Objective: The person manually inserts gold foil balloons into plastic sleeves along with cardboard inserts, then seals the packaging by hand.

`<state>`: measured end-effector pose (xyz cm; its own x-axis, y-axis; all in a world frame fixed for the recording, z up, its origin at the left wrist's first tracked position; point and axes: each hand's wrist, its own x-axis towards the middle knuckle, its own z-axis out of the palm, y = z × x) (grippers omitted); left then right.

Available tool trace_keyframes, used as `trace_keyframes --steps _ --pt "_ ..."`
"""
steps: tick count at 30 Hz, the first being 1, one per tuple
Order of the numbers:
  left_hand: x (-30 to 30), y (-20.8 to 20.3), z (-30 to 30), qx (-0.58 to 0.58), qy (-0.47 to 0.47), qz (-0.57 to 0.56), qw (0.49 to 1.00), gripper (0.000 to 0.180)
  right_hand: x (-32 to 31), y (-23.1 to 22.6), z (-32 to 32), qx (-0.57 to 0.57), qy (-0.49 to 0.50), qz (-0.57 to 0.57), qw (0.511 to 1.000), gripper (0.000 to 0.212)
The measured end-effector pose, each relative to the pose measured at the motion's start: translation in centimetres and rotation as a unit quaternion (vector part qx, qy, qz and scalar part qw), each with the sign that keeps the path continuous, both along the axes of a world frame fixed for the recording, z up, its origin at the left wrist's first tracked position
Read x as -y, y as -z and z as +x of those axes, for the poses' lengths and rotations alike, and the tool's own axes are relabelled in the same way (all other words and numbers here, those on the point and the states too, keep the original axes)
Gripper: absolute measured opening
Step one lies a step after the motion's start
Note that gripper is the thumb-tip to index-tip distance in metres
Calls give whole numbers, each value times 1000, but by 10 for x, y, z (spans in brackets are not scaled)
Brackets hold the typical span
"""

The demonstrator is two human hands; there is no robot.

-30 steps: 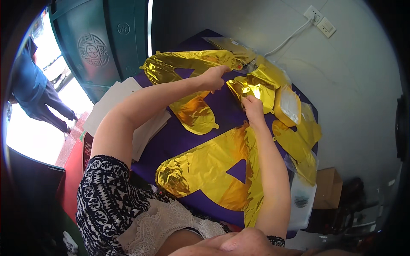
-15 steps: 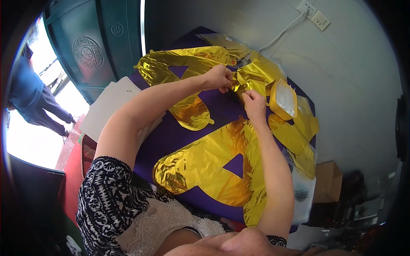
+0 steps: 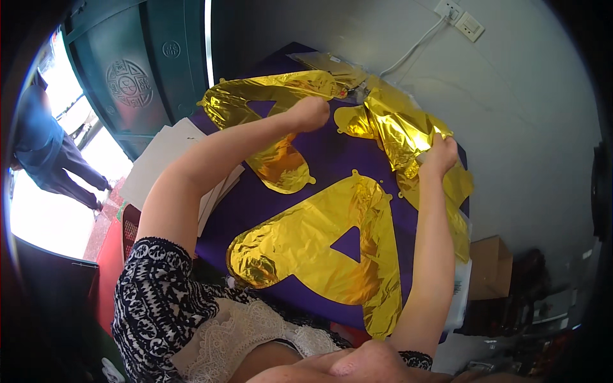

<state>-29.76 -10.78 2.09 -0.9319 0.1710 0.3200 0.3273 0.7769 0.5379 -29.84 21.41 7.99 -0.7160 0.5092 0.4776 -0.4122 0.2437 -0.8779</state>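
Gold foil balloons, flat and uninflated, lie spread on a purple cloth-covered table [image 3: 223,223]. My right hand [image 3: 440,155] is closed on the edge of one gold foil balloon [image 3: 399,115] at the far right, pulling it out creased and shiny. My left hand [image 3: 311,114] is a closed fist above the far middle; what its fingers hold, if anything, is hidden. Beneath that forearm lies an A-shaped foil balloon [image 3: 290,167], partly covered by the arm. Nearest me, another A-shaped foil balloon [image 3: 306,223] lies flat with a triangular opening.
A stack of white boards [image 3: 159,159] stands at the left beside a green door [image 3: 134,83]. More gold foil [image 3: 456,223] lies along the right edge, near a cardboard box [image 3: 490,268]. A white cable [image 3: 418,48] runs from a wall socket. Someone in blue [image 3: 45,134] stands outside.
My hands have moved apart, the right going rightward with the foil balloon and the left slightly leftward. The foil now spreads over the yellow box that showed before.
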Motion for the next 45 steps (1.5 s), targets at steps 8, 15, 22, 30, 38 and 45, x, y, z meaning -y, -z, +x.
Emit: trace_keyframes --steps 8,15,22,30,38,45 --pt "-39 44 -15 -97 128 -183 970 35 -57 -55 3 -12 98 -47 994 39" --pt "-56 20 -7 -30 101 -296 949 32 -100 -76 13 -76 95 10 993 10" --pt "-37 12 55 -100 140 -319 932 26 -106 -114 18 -79 80 1 994 23" --pt "-42 -1 46 -68 107 -269 955 35 -94 -167 35 -91 98 86 987 27" --pt "-85 34 -33 1 -190 -159 969 50 -117 -156 26 -107 136 148 974 29" --pt "-66 25 -59 21 -174 -49 983 39 -175 -146 18 -57 77 -8 995 30"
